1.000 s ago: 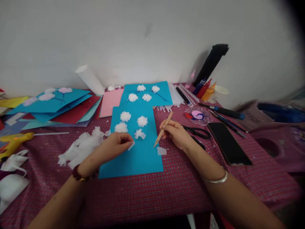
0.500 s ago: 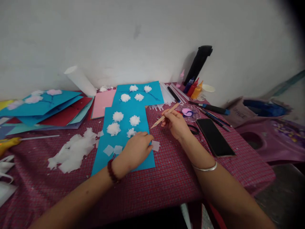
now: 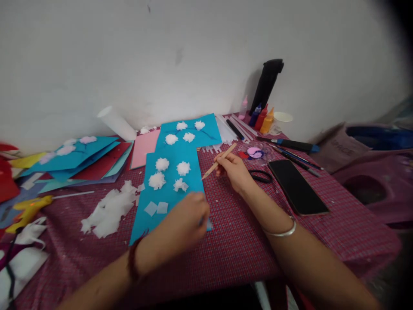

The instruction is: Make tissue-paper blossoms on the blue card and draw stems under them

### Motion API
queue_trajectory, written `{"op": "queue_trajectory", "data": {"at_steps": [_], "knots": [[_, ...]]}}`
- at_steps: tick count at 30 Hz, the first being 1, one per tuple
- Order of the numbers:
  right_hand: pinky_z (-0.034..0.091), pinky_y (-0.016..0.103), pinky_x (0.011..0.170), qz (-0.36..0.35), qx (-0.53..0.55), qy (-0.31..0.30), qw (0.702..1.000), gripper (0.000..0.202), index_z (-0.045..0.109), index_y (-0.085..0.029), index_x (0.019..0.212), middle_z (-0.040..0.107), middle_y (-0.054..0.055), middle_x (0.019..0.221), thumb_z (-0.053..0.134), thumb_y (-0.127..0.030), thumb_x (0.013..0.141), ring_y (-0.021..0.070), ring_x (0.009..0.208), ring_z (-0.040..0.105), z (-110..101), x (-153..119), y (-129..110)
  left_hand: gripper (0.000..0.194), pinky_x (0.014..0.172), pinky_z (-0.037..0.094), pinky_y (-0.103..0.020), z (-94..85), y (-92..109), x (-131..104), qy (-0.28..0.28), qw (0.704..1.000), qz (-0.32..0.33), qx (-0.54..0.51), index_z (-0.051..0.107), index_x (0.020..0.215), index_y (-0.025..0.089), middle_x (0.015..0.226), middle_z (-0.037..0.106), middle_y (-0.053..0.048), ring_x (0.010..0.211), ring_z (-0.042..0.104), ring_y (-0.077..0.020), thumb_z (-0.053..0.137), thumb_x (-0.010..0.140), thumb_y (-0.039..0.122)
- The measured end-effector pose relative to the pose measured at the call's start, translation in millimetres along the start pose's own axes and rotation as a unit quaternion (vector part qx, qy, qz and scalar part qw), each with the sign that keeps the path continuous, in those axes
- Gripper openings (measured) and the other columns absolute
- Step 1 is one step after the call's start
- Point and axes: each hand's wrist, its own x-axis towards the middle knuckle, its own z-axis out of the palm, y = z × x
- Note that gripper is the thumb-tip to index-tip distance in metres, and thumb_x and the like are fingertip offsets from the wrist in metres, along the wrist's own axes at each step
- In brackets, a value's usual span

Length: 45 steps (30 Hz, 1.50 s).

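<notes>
My right hand (image 3: 234,171) pinches a pointed wooden stick (image 3: 219,162), its tip slanting down to the left beside the edge of a blue sheet (image 3: 190,150). Over the sheet's lower right corner is my left hand (image 3: 190,217), slightly blurred, with its fingers curled; what they hold, if anything, is hidden. White fluffy tufts (image 3: 157,181) stand on the sheet, and two small white paper squares (image 3: 162,208) lie below them. A second blue sheet (image 3: 208,124) behind bears more tufts and a dark painted branch.
Torn white paper (image 3: 108,211) and a yellow glue gun (image 3: 29,211) lie at left, below stacked coloured cards (image 3: 100,161). At right are a phone (image 3: 298,187), black-handled scissors (image 3: 261,176), brushes, a paint palette (image 3: 254,153) and paint bottles (image 3: 267,120) against the wall.
My left hand has moved down toward the sheet's lower right corner, curling its fingers. My right hand still holds the stick. The view has shifted left, showing more of the glue gun.
</notes>
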Motion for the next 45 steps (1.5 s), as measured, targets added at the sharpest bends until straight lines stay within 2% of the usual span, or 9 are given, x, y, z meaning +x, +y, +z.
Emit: {"op": "queue_trajectory", "data": {"at_steps": [3, 4, 7, 15, 20, 27, 31, 36, 45], "knots": [[0.041, 0.021, 0.046, 0.023, -0.039, -0.049, 0.998, 0.013, 0.058, -0.018, 0.073, 0.058, -0.004, 0.055, 0.062, -0.03, 0.072, 0.0079, 0.044, 0.05, 10.8, -4.8, 13.3, 0.013, 0.061, 0.038, -0.024, 2.2, 16.3, -51.0, -0.126, 0.985, -0.04, -0.108, 0.051, 0.07, 0.019, 0.077, 0.059, 0.001, 0.066, 0.048, -0.0114, 0.047, 0.07, 0.006], [0.041, 0.021, 0.046, 0.026, -0.052, -0.066, 0.996, 0.013, 0.058, -0.017, 0.074, 0.058, -0.004, 0.056, 0.063, -0.03, 0.072, 0.008, 0.045, 0.05, 14.3, -6.8, 17.0, 0.015, 0.059, 0.037, -0.023, 3.3, 15.6, -63.0, -0.14, 0.981, -0.056, -0.12, 0.051, 0.07, 0.019, 0.077, 0.059, 0.002, 0.066, 0.048, -0.0108, 0.046, 0.068, 0.004], [0.043, 0.024, 0.049, 0.02, -0.085, -0.097, 0.991, 0.015, 0.059, -0.017, 0.078, 0.059, -0.003, 0.061, 0.063, -0.031, 0.073, 0.0092, 0.047, 0.051, 21.0, -12.3, 23.0, 0.016, 0.059, 0.037, -0.023, 1.0, -5.6, -76.2, -0.087, 0.983, -0.095, -0.128, 0.052, 0.069, 0.018, 0.073, 0.06, 0.001, 0.065, 0.049, -0.0108, 0.044, 0.067, 0.005], [0.047, 0.026, 0.054, 0.003, -0.116, -0.106, 0.988, 0.017, 0.064, -0.018, 0.082, 0.063, 0.001, 0.071, 0.063, -0.033, 0.076, 0.0105, 0.054, 0.055, 24.6, -18.5, 22.6, 0.011, 0.051, 0.034, -0.023, -44.1, -90.4, -33.4, 0.091, 0.977, -0.164, -0.102, 0.055, 0.069, 0.018, 0.058, 0.052, 0.004, 0.054, 0.046, -0.0105, 0.048, 0.077, 0.024], [0.047, 0.027, 0.053, -0.017, -0.14, -0.089, 0.986, 0.013, 0.067, -0.02, 0.081, 0.062, 0.0, 0.069, 0.063, -0.032, 0.078, 0.0113, 0.054, 0.055, 24.8, -18.3, 28.4, 0.01, 0.051, 0.034, -0.023, -40.1, -117.7, -16.8, 0.14, 0.968, -0.169, -0.123, 0.055, 0.07, 0.019, 0.059, 0.052, 0.003, 0.055, 0.047, -0.0111, 0.051, 0.076, 0.025], [0.048, 0.026, 0.053, -0.022, -0.142, -0.069, 0.987, 0.01, 0.066, -0.02, 0.079, 0.063, 0.0, 0.074, 0.062, -0.029, 0.079, 0.01, 0.053, 0.056, 26.5, -16.0, 30.5, 0.011, 0.063, 0.043, -0.027, -29.9, -121.9, -13.1, 0.188, 0.963, -0.158, -0.113, 0.058, 0.067, 0.018, 0.092, 0.059, -0.004, 0.072, 0.053, -0.0132, 0.052, 0.074, 0.024], [0.047, 0.026, 0.051, -0.025, -0.149, -0.067, 0.986, 0.011, 0.067, -0.019, 0.079, 0.066, 0.002, 0.083, 0.062, -0.03, 0.078, 0.0096, 0.054, 0.057, 29.2, -14.3, 31.0, 0.011, 0.061, 0.041, -0.027, -29.4, -121.2, -15.0, 0.16, 0.965, -0.179, -0.106, 0.061, 0.069, 0.018, 0.078, 0.06, -0.002, 0.067, 0.054, -0.0136, 0.052, 0.074, 0.024], [0.045, 0.026, 0.052, -0.013, -0.111, -0.037, 0.993, 0.016, 0.065, -0.019, 0.084, 0.061, -0.001, 0.065, 0.062, -0.034, 0.08, 0.0106, 0.052, 0.055, 24.4, -14.9, 29.6, 0.013, 0.051, 0.036, -0.023, -23.0, -123.1, -17.7, 0.122, 0.965, -0.182, -0.143, 0.061, 0.07, 0.019, 0.059, 0.057, 0.002, 0.055, 0.049, -0.0111, 0.051, 0.076, 0.024], [0.047, 0.027, 0.054, -0.011, -0.14, -0.062, 0.988, 0.01, 0.064, -0.021, 0.082, 0.063, 0.0, 0.07, 0.062, -0.031, 0.079, 0.0119, 0.055, 0.057, 29.5, -19.7, 28.0, 0.011, 0.053, 0.038, -0.024, -17.8, -129.7, -18.5, 0.156, 0.957, -0.174, -0.17, 0.055, 0.08, 0.02, 0.066, 0.055, 0.002, 0.059, 0.05, -0.0111, 0.053, 0.079, 0.031]]}}
